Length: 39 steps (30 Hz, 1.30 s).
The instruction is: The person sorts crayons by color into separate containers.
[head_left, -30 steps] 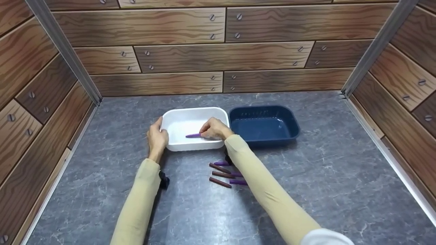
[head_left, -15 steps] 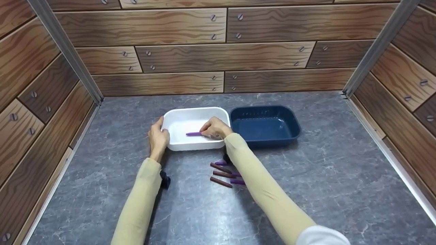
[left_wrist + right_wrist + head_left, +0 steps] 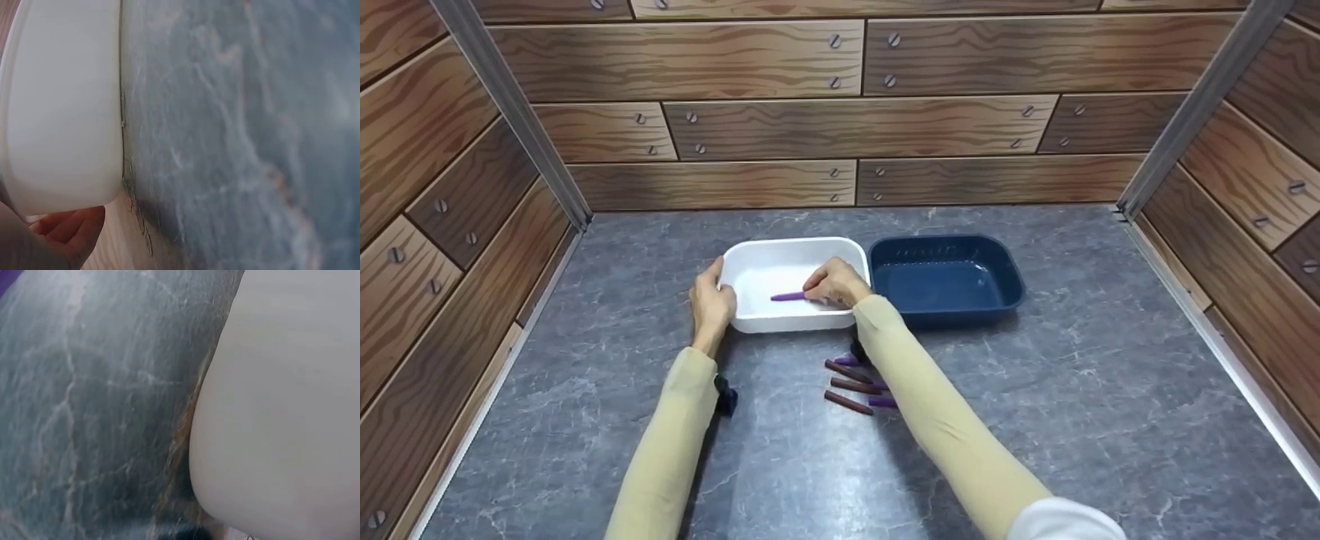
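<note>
Inside the white tray point(image 3: 765, 323), my right hand point(image 3: 836, 282) pinches a purple crayon point(image 3: 788, 296) with thumb and fingertips, its tapered end pointing left. My left hand point(image 3: 712, 304) holds the tray's left end. In the left wrist view, the fingers point(image 3: 79, 230) curl round the outer wall of the tray point(image 3: 64, 112). The right wrist view has the tray's outer wall point(image 3: 281, 405) filling its right side, with the right hand out of sight.
A dark blue tray point(image 3: 947, 300) stands against the white one's right side. In front lie several brown crayons point(image 3: 848, 402) and purple crayons point(image 3: 883, 402), partly hidden by the right forearm. Wood-patterned walls point(image 3: 705, 184) enclose the grey marbled surface point(image 3: 585, 360) on three sides.
The purple crayon's tip tilts slightly up and down within the white tray while the right hand stays in place. The whole view has shifted slightly; the left hand keeps its hold.
</note>
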Tool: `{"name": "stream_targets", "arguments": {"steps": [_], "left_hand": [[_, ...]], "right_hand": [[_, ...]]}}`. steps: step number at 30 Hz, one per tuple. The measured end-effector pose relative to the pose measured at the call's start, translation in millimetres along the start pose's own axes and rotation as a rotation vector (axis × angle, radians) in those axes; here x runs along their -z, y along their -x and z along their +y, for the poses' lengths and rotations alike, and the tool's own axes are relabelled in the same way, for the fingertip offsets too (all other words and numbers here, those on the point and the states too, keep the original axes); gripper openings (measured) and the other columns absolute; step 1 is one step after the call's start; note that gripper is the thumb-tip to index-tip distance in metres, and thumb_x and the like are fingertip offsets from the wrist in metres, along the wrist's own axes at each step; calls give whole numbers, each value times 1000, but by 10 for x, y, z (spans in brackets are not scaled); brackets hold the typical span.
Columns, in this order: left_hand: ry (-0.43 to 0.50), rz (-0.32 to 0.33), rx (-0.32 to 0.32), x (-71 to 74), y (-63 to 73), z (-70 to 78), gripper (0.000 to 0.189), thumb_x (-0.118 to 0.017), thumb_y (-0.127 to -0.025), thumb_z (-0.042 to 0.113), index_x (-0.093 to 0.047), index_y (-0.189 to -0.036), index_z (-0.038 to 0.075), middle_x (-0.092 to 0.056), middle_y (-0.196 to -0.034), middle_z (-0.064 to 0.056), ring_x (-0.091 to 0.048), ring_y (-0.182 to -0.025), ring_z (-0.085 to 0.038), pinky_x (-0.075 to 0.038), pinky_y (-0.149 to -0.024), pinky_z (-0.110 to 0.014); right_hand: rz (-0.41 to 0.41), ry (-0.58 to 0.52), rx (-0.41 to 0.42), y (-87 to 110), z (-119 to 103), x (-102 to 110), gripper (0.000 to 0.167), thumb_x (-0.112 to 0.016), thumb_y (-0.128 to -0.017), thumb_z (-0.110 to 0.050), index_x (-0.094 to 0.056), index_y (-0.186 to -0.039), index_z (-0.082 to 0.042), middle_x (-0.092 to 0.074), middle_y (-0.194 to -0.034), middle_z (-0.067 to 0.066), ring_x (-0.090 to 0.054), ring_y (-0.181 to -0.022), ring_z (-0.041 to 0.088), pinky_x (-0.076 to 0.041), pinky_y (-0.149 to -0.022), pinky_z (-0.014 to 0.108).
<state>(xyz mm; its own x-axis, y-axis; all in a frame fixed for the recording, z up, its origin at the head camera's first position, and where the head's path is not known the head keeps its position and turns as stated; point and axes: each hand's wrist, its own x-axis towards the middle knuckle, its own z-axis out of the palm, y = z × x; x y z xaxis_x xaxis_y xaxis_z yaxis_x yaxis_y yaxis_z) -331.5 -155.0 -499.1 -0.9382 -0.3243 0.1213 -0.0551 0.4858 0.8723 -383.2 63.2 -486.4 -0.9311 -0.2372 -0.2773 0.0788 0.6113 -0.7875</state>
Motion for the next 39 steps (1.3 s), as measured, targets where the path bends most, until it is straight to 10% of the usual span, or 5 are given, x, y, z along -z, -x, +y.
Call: {"name": "stream_targets", "arguments": {"steps": [14,27,39], "left_hand": [[-2,7,-7,-13,7,-11,58,-38,-88,-6,-46,-145,3,-48,-147,-15,-44,-138,-27,-36,-115,-40],[-25,18,-21,-5,27,9,58,-39,-87,-5,-47,-144,4,-49,-146,-15,-45,-137,-28,-36,-114,-42],[-50,9,-18,1,29,-7,61,-40,-85,-3,-46,-146,6,-50,-146,-14,-46,-136,-29,-39,-112,-44]], "right_hand": [[1,31,-28,-14,-7,5,20,-79,-82,-13,-78,-102,-7,-65,-83,-2,-41,-58,10,-32,-49,22],[-34,-165,240,150,-3,134,30,-69,-90,-9,-69,-117,4,-72,-113,16,-65,-89,13,-57,-80,31],[-17,-268,339,543,184,322,30,-69,-92,-13,-69,-118,2,-71,-113,14,-65,-93,20,-55,-79,29]]}}
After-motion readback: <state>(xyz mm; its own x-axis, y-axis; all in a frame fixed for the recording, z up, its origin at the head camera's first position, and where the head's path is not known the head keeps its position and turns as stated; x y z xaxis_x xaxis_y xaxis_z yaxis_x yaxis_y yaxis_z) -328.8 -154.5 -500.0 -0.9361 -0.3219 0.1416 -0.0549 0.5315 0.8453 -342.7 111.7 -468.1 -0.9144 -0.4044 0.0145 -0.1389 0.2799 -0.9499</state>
